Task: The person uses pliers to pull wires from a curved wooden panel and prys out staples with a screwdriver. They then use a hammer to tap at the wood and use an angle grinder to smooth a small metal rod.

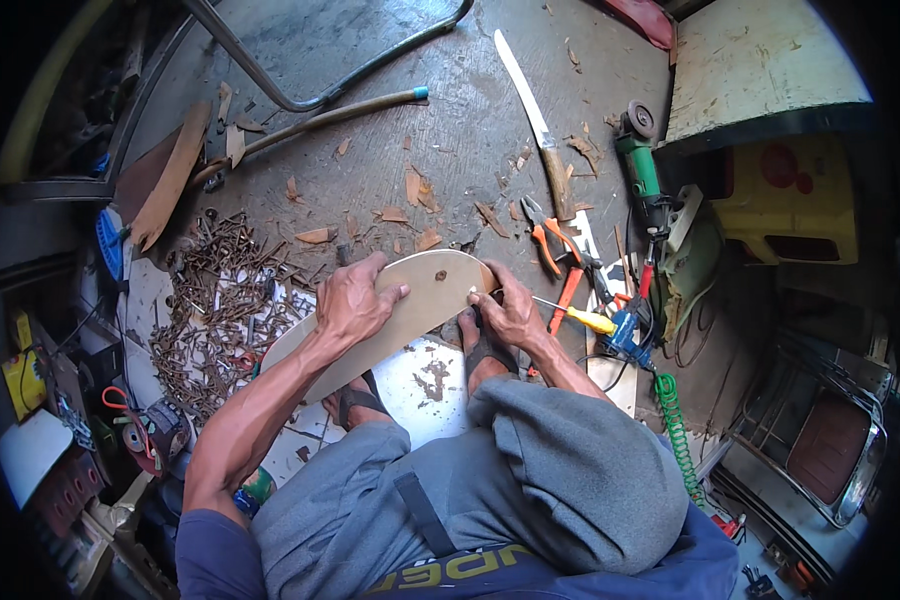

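Observation:
Above my feet I hold a flat beige board (410, 305) with a rounded end and a dark spot near its far edge. My left hand (355, 303) grips its left part from above, with the thumb lying across the face. At the rounded right end my right hand (510, 312) pinches the board, the thumb on top and the other fingers partly hidden. Close to my right hand lie pliers with orange handles (555, 245) and a yellow-handled screwdriver (590, 320).
A pile of rusty screws or nails (220, 310) covers the floor at left. Farther off lie a long knife (540, 130), a metal tube frame (300, 100) and wood scraps (170, 180). At right are a green angle grinder (642, 165), a blue air tool (627, 338) and a coiled green hose (673, 425).

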### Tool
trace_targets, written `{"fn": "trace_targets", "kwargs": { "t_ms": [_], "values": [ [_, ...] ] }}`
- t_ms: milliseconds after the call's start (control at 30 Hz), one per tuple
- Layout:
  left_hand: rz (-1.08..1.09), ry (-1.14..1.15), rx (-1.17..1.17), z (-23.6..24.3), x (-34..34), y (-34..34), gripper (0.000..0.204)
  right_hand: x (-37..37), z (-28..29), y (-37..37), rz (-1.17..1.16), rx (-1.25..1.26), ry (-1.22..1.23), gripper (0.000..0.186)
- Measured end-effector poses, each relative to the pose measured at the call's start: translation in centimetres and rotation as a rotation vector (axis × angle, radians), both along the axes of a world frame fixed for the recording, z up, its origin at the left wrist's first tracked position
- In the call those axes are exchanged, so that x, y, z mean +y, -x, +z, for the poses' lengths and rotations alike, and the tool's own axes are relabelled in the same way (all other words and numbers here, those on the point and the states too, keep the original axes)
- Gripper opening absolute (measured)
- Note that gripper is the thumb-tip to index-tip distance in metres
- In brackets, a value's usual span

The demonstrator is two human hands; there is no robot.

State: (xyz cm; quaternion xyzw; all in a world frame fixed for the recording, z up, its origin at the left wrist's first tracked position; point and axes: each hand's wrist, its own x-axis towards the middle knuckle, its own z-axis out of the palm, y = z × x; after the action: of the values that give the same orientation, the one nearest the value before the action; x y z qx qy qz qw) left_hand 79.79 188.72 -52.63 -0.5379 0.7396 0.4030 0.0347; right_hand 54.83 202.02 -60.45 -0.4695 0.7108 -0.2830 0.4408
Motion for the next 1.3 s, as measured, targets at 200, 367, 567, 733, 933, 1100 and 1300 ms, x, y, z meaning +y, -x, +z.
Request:
{"fn": "trace_targets", "kwargs": {
  "t_ms": [200, 367, 567, 733, 933, 1100, 1300],
  "values": [
    [-0.023, -0.15, -0.05, -1.4, -1.3, -0.7, 0.042, -0.7, 0.5, 0.5, 0.169, -0.035, -0.217, 0.041],
    [-0.028, -0.21, -0.07, -2.0, -2.0, -0.4, 0.042, -0.6, 0.4, -0.4, 0.166, 0.051, -0.147, 0.039],
    [-0.175, -0.256, -0.077, -2.2, -4.3, -0.8, 0.044, -1.8, 1.9, -0.5, 0.172, 0.009, -0.13, 0.04],
    [-0.332, 0.139, 0.246, 2.6, -5.5, 2.1, 0.049, -4.6, 5.5, 0.1, 0.293, -0.033, 0.013, 0.037],
    [-0.602, 0.056, 0.001, 3.1, -6.2, 6.5, 0.049, -6.3, 6.7, -1.1, 0.291, -0.033, 0.126, 0.049],
    [-0.623, -0.048, -0.03, 2.0, -7.1, 6.3, 0.052, -5.2, 5.2, -1.0, 0.122, -0.283, 0.049, 0.061],
    [-0.609, -0.214, -0.026, -0.2, -8.1, 5.2, 0.056, -5.5, 5.5, 1.0, -0.018, -0.238, 0.022, 0.057]
  ]
}}
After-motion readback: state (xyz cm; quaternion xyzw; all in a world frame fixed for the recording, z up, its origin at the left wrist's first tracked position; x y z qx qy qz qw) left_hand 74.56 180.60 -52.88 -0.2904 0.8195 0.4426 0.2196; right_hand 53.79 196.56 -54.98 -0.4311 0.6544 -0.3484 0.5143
